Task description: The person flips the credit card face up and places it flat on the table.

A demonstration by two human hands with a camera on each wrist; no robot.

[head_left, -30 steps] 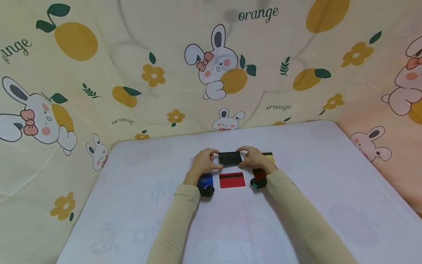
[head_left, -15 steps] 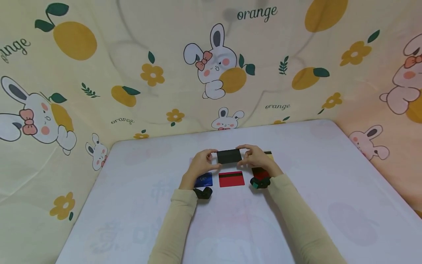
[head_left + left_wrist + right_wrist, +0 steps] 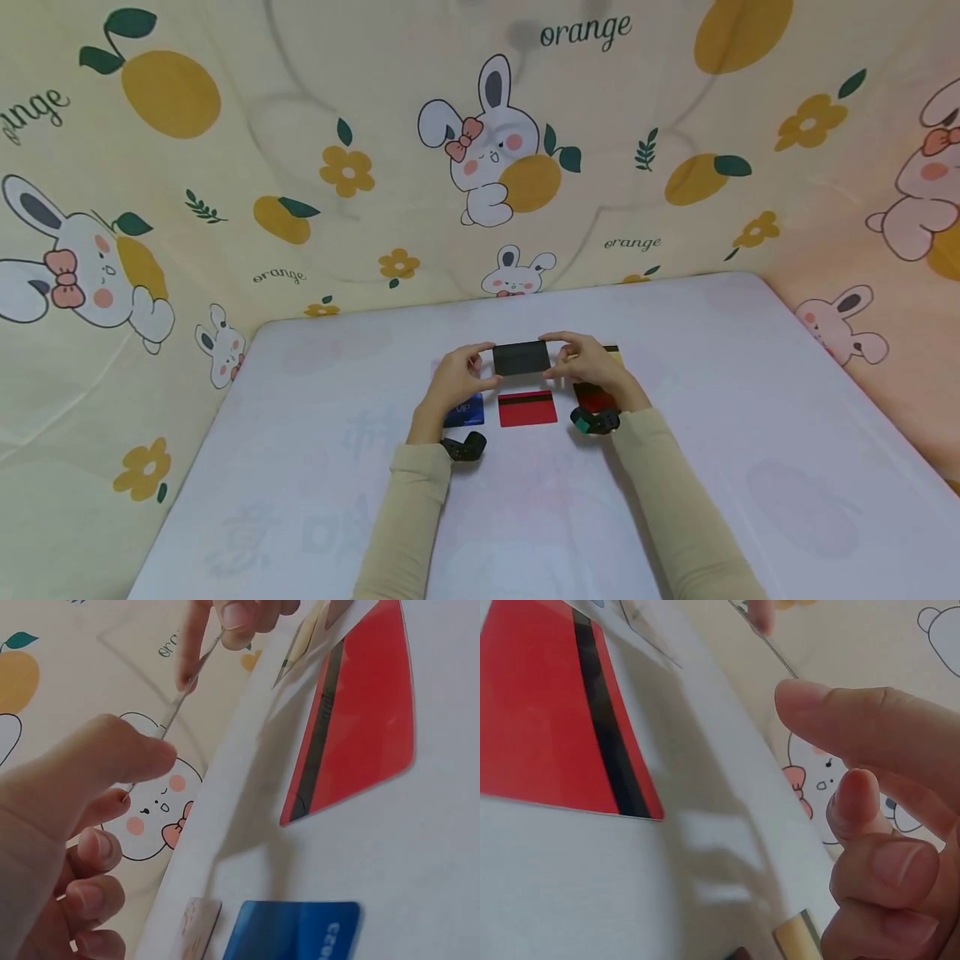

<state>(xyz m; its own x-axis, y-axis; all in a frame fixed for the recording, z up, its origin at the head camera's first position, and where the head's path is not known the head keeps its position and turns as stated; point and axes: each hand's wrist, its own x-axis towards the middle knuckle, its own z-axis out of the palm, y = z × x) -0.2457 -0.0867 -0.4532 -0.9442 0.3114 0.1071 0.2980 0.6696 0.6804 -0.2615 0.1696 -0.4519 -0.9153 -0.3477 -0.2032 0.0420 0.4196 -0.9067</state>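
In the middle of the head view, a black card [image 3: 521,358] is held in the air over the table. The left hand [image 3: 455,375] pinches its left end between thumb and finger, and the right hand [image 3: 592,364] pinches its right end in the same way.

Just below it in the frame lies a red card [image 3: 527,409] with a dark stripe. To the left, a blue card [image 3: 467,410] with the letters VIP is partly covered by the left wrist. To the right, a dark red card [image 3: 595,398] and a yellow card [image 3: 615,353] are partly hidden behind the right hand. At the bottom of the left wrist view, a pale card [image 3: 196,930] lies beside the blue one. A black device [image 3: 467,447] sits at the left wrist, and a similar one at the right.

The table [image 3: 300,467] is whitish, with faint printed marks, and it carries soft shadows below the hands. Behind it, at the top and both sides, hangs a cream cloth [image 3: 420,50] printed with rabbits, oranges, flowers and the word "orange".
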